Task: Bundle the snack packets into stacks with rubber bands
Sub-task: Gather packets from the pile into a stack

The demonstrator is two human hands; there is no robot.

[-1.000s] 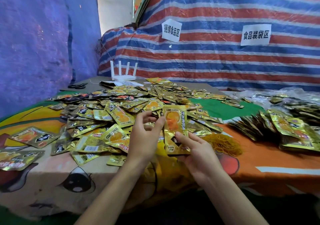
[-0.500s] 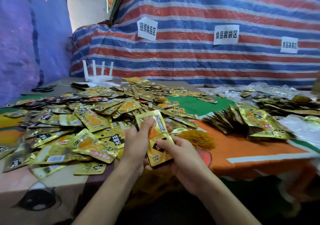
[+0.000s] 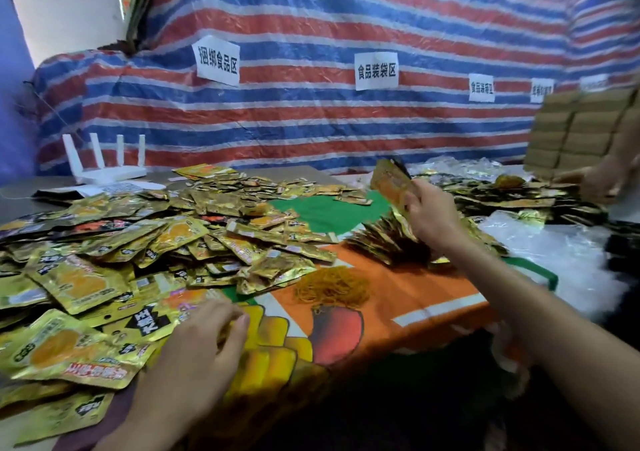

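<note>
A stack of snack packets [image 3: 388, 183] is gripped in the right hand [image 3: 431, 216] and held tilted above the bundled stacks [image 3: 384, 242] on the surface [image 3: 415, 298]. The left hand [image 3: 204, 343] is laid with relaxed fingers on the loose packets [image 3: 138, 242]. The rubber bands [image 3: 332, 289] are heaped between. Clear plastic bags [image 3: 540, 242] lie at the right, their contents blurred. Half a second ago the stack was held by both hands.

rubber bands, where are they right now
Head view, centre: the rubber bands lie heaped on the orange cloth, right of the loose packets and nearer than the right hand holding a packet bundle.
</note>
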